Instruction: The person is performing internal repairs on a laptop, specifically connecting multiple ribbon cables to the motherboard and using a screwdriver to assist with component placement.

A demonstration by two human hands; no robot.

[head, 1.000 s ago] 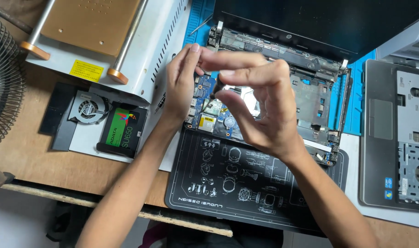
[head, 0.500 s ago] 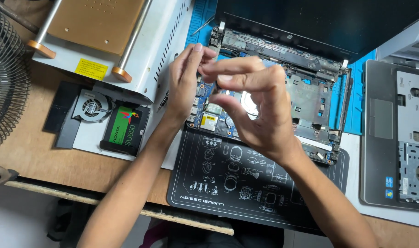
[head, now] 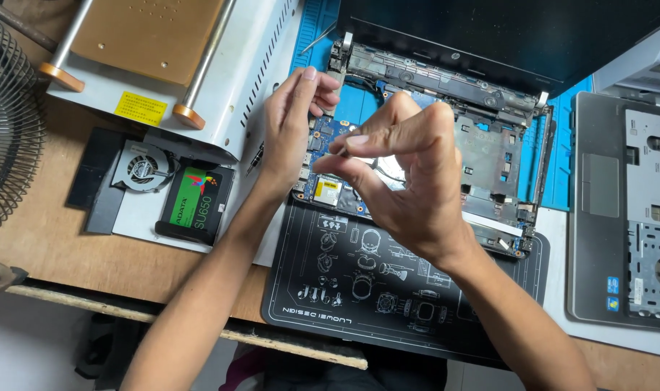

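Laptop base point(head: 489, 156), opened up, lies across black repair mat point(head: 344, 289) w/ blue motherboard point(head: 322, 145) exposed at its left end. L hand point(head: 290, 130) rests on board edge, fingers loosely curled, nothing gripped. R hand point(head: 402, 174) hovers over board, thumb & forefinger pinched nearly shut on something tiny; can't tell what. Best to brace L firmly, lift straight, no twisting.

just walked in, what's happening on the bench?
A person is working over an opened laptop base with its board exposed. The left hand rests at the board's left edge. The right hand hovers above it, thumb and forefinger pinched on something thin; what it is cannot be told. A cooling fan and a solid-state drive lie to the left, a palmrest cover to the right.
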